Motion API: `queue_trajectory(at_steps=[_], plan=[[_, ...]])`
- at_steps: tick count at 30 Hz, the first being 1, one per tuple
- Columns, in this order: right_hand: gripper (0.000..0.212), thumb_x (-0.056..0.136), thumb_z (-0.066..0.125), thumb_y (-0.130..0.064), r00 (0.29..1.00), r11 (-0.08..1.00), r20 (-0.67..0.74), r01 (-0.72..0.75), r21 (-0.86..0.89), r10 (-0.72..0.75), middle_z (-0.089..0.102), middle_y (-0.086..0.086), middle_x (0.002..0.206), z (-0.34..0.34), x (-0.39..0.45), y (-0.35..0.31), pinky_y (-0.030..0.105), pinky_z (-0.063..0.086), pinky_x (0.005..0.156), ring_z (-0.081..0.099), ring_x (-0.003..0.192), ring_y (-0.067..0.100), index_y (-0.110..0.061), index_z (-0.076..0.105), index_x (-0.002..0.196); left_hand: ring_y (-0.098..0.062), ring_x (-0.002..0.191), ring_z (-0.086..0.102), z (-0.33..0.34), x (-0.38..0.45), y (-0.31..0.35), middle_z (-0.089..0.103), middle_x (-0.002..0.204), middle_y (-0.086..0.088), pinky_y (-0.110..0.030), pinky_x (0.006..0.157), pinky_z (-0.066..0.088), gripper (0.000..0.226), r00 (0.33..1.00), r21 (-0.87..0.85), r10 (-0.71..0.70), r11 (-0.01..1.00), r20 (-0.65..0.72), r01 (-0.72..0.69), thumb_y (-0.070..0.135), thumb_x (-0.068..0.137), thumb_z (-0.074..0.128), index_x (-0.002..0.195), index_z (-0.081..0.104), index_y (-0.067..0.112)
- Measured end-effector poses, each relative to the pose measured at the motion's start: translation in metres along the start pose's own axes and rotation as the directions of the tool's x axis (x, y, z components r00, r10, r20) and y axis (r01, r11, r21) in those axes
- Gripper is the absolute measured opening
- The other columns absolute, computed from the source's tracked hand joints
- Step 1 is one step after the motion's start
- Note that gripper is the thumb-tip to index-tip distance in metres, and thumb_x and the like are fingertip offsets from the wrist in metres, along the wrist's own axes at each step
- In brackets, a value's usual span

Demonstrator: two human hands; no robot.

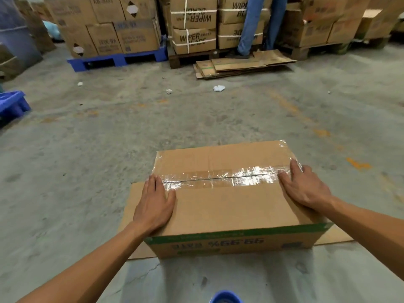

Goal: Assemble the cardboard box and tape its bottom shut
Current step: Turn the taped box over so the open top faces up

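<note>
Head view: a brown rectangular cardboard box (229, 206) sits upside down, printed green band inverted, on a flat cardboard sheet (133, 206) on the near concrete floor (87, 149). A strip of shiny clear tape (220, 177) covers the centre seam of its closed flaps. The left hand (154, 203) presses flat, fingers straight, at the strip's left end; the right hand (305, 185) lies spread over the right end, fingertips at the edge. The long axis runs left to right, along the seam. Apparently empty, it should be light, stiff at corners, yielding mid-panel, slick on tape; hold the short ends. Stacked cartons (192, 25) stand far behind.
</note>
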State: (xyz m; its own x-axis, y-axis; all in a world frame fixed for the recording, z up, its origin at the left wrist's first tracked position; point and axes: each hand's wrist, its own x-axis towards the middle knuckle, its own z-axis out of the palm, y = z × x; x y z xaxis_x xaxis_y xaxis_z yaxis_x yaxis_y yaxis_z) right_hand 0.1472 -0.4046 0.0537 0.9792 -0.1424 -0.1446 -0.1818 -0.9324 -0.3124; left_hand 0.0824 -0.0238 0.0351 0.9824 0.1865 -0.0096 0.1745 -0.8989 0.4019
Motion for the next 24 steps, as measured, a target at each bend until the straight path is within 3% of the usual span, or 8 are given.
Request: queue_trajectory(at_steps=[3, 6, 11, 13, 15, 19, 22, 24], plan=[[0.068, 0.093, 0.028, -0.066, 0.998, 0.998, -0.016, 0.066, 0.006, -0.066, 0.047, 0.021, 0.127, 0.001, -0.010, -0.014, 0.047, 0.044, 0.091, 0.053, 0.110, 0.041, -0.019, 0.034, 0.141, -0.029, 0.143, 0.025, -0.013, -0.012, -0.015, 0.021, 0.159, -0.012, -0.043, 0.114, 0.029, 0.071, 0.997, 0.019, -0.046, 0.999, -0.060, 0.047, 0.051, 0.097, 0.028, 0.149, 0.025, 0.003], [0.065, 0.090, 0.038, -0.067, 0.983, 0.983, 0.009, 0.186, 0.009, -0.186, 0.042, 0.010, 0.106, 0.003, -0.023, -0.023, 0.040, 0.044, 0.082, 0.051, 0.089, 0.032, -0.023, 0.038, 0.137, -0.032, 0.132, 0.038, -0.027, -0.029, -0.038, 0.037, 0.150, -0.011, -0.046, 0.107, 0.036, 0.059, 0.990, 0.058, -0.075, 0.995, -0.123, 0.083, 0.047, 0.096, 0.034, 0.138, 0.044, 0.007], [0.075, 0.091, 0.044, -0.065, 0.959, 0.960, 0.105, 0.251, 0.122, -0.264, 0.035, 0.007, 0.118, 0.011, -0.029, -0.037, 0.040, 0.041, 0.095, 0.050, 0.110, 0.031, -0.031, 0.021, 0.154, -0.024, 0.123, 0.043, -0.046, -0.054, -0.080, 0.048, 0.131, -0.003, -0.042, 0.105, 0.036, 0.044, 0.970, 0.003, -0.093, 0.995, -0.224, 0.096, 0.036, 0.096, 0.048, 0.134, 0.056, 0.016], [0.075, 0.093, 0.044, -0.060, 0.960, 0.939, 0.127, 0.207, 0.275, -0.249, 0.032, 0.009, 0.138, 0.014, -0.024, -0.040, 0.040, 0.032, 0.109, 0.041, 0.132, 0.032, -0.032, 0.015, 0.157, -0.023, 0.122, 0.041, -0.048, -0.057, -0.088, 0.044, 0.130, -0.004, -0.036, 0.103, 0.034, 0.046, 0.969, -0.070, -0.111, 0.993, -0.219, 0.098, 0.033, 0.097, 0.050, 0.140, 0.049, 0.016], [0.076, 0.097, 0.044, -0.053, 0.954, 0.907, 0.142, 0.197, 0.372, -0.265, 0.021, 0.007, 0.159, 0.013, -0.020, -0.042, 0.038, 0.020, 0.117, 0.026, 0.146, 0.026, -0.024, 0.009, 0.158, -0.020, 0.134, 0.032, -0.047, -0.056, -0.089, 0.034, 0.144, -0.005, -0.028, 0.107, 0.025, 0.056, 0.979, -0.225, -0.140, 0.969, -0.147, 0.105, 0.033, 0.099, 0.047, 0.150, 0.032, 0.016], [0.075, 0.101, 0.045, -0.044, 0.943, 0.891, 0.157, 0.212, 0.402, -0.295, 0.013, -0.001, 0.166, 0.013, -0.017, -0.042, 0.032, 0.014, 0.118, 0.015, 0.151, 0.017, -0.017, 0.006, 0.159, -0.011, 0.149, 0.005, -0.046, -0.051, -0.086, 0.002, 0.164, 0.007, -0.027, 0.116, 0.010, 0.069, 0.983, -0.380, -0.166, 0.907, 0.074, 0.182, 0.039, 0.103, 0.037, 0.156, -0.002, 0.019], [0.074, 0.101, 0.047, -0.040, 0.944, 0.884, 0.136, 0.222, 0.412, -0.301, 0.017, 0.000, 0.165, 0.013, -0.019, -0.043, 0.032, 0.018, 0.116, 0.020, 0.150, 0.019, -0.017, 0.008, 0.159, -0.011, 0.147, 0.013, -0.048, -0.051, -0.088, 0.003, 0.163, 0.010, -0.029, 0.113, 0.021, 0.072, 0.975, -0.516, -0.185, 0.827, 0.125, 0.223, 0.040, 0.102, 0.041, 0.156, -0.005, 0.027], [0.072, 0.101, 0.047, -0.038, 0.942, 0.879, 0.125, 0.237, 0.413, -0.312, 0.023, 0.004, 0.163, 0.011, -0.022, -0.046, 0.033, 0.021, 0.114, 0.025, 0.148, 0.023, -0.015, 0.009, 0.158, -0.016, 0.139, 0.033, -0.049, -0.051, -0.088, 0.013, 0.161, 0.010, -0.031, 0.105, 0.037, 0.074, 0.963, -0.630, -0.201, 0.728, 0.178, 0.268, 0.036, 0.101, 0.046, 0.155, -0.005, 0.032]])
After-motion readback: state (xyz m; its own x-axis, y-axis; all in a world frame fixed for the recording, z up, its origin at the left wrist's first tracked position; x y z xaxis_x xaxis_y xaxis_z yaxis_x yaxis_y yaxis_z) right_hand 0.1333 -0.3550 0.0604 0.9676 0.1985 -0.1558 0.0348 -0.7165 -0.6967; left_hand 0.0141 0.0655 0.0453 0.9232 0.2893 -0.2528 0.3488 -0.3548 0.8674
